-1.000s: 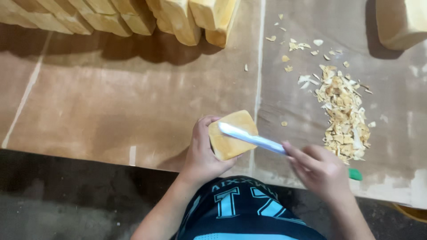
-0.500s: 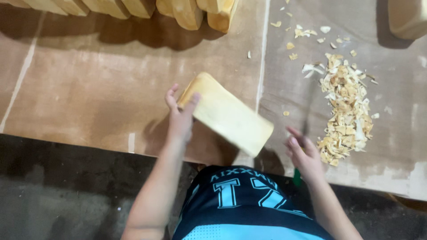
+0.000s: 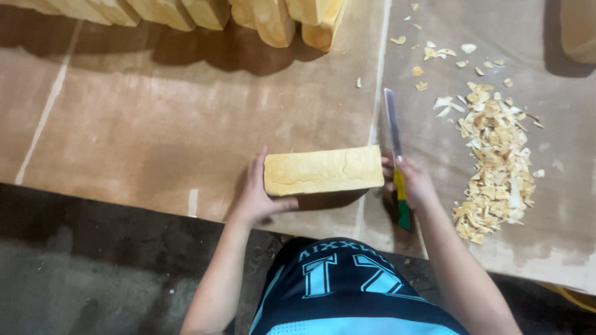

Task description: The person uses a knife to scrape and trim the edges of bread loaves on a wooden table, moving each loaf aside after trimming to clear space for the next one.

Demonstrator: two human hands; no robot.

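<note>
A pale yellow loaf-shaped block (image 3: 323,169) lies lengthwise near the table's front edge. My left hand (image 3: 257,197) grips its left end, thumb underneath. My right hand (image 3: 413,180) sits at the block's right end and holds a knife (image 3: 395,146) with a green and yellow handle. The blade points away from me, flat against the right end of the block.
A row of similar yellow blocks (image 3: 261,15) stands along the far edge. A heap of pale shavings (image 3: 493,161) lies to the right of the knife. Another block (image 3: 578,28) sits at the top right. The table (image 3: 143,124) is covered in brown paper.
The block was lifted and swung in my left hand, then laid flat and lengthwise near the front edge. My right hand brought the knife up to the block's right end.
</note>
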